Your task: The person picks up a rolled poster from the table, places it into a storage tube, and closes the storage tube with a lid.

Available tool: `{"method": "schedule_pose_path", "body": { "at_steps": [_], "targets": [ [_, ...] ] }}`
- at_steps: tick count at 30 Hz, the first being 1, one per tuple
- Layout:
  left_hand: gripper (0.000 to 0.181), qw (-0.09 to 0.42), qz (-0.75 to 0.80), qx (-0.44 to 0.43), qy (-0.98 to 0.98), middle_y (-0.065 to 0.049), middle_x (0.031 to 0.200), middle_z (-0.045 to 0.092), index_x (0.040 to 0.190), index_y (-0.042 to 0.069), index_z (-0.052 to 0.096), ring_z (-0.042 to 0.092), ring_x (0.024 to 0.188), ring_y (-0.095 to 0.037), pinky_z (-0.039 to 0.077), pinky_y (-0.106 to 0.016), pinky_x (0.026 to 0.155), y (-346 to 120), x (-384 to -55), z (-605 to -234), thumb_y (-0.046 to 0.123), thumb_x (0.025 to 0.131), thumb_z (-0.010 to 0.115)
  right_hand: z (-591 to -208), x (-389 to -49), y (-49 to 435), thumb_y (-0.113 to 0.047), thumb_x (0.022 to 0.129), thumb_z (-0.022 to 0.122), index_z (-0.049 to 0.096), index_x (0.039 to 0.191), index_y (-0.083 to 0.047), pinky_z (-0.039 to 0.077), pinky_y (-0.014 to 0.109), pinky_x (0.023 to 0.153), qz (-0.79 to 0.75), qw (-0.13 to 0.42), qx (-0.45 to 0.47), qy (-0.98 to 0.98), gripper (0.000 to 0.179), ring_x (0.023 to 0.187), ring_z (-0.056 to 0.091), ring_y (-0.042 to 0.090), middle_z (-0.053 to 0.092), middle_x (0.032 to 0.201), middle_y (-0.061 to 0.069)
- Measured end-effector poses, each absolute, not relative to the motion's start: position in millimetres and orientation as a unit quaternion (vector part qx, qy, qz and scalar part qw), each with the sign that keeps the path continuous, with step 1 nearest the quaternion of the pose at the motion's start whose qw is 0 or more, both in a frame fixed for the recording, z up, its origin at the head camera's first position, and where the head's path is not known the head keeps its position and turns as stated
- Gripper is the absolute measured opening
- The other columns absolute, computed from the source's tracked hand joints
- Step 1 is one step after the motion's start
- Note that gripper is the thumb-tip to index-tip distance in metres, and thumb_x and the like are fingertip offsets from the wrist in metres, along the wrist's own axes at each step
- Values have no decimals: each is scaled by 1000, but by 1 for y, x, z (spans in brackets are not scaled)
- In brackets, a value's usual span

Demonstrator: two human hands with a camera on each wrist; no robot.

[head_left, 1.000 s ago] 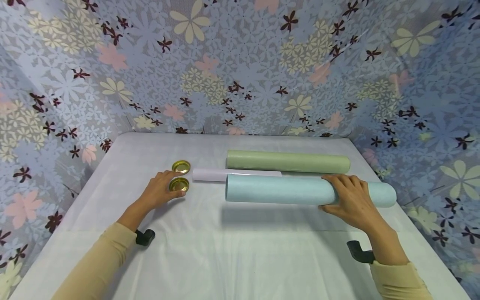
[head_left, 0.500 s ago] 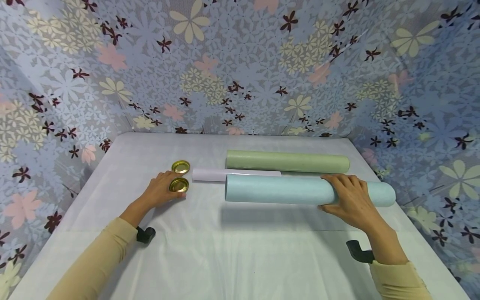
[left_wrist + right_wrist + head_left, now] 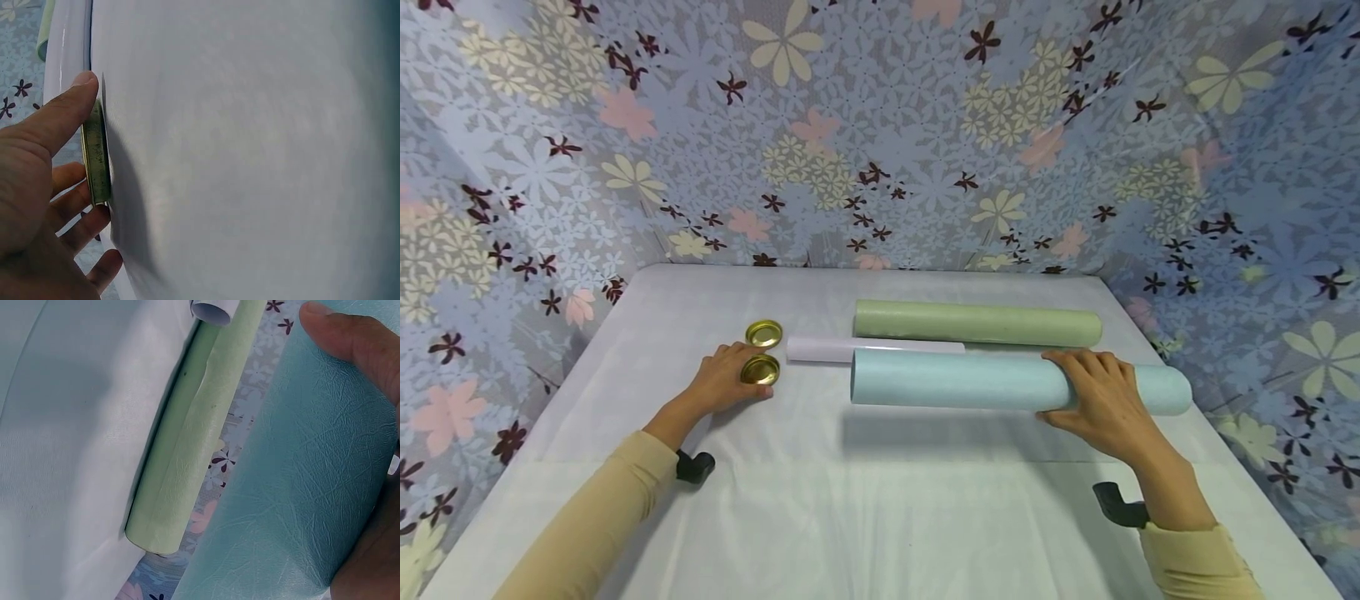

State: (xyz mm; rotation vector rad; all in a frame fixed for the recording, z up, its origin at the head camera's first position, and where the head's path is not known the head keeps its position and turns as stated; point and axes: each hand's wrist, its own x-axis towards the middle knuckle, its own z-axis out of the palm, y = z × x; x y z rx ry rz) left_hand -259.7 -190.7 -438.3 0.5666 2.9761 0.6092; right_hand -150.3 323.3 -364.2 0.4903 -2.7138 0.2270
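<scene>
My right hand [image 3: 1099, 402] grips a light-blue paper tube [image 3: 955, 379] near its right end, thumb on the near side and fingers over the far side. The tube lies crosswise above the table, its shadow below. On the left, my left hand [image 3: 724, 382] has its thumb and fingers round the rim of a gold metal jar lid [image 3: 761, 370]. The left wrist view shows that lid [image 3: 95, 156] edge-on, close to the white cloth; whether it touches the cloth I cannot tell. A second gold lid [image 3: 763, 333] lies just beyond the fingers.
A green tube [image 3: 977, 323] lies toward the back right. In front of it is a thinner white tube [image 3: 827, 349], partly hidden behind the blue one. White cloth covers the table [image 3: 880, 508]; a flowered curtain [image 3: 880, 133] stands behind and at both sides.
</scene>
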Motion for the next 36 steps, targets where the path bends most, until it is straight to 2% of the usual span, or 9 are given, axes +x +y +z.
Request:
{"method": "schedule_pose_path", "body": {
  "at_steps": [13, 28, 36],
  "targets": [
    [77, 42, 180, 176, 967, -22, 138, 42, 139, 5, 43, 37, 125, -41, 33, -59, 95, -185, -264, -439, 45, 80, 71, -367, -150, 324, -29, 60, 88, 49, 131, -12, 28, 60, 87, 79, 187, 173, -964, 83, 107, 44, 44, 54, 119, 19],
    [72, 30, 186, 164, 968, -22, 133, 47, 136, 4, 48, 41, 120, -39, 35, -56, 91, -187, -261, -440, 41, 79, 73, -368, -149, 323, -29, 60, 88, 50, 130, -12, 28, 59, 87, 77, 187, 169, -965, 82, 106, 44, 43, 54, 118, 18],
    [71, 18, 212, 157, 964, -24, 133, 46, 137, 6, 46, 39, 122, -42, 33, -60, 95, -187, -257, -430, 36, 80, 74, -367, -149, 323, -30, 60, 88, 49, 131, -12, 28, 59, 87, 75, 184, 163, -967, 83, 106, 44, 43, 55, 119, 19]
  ]
}}
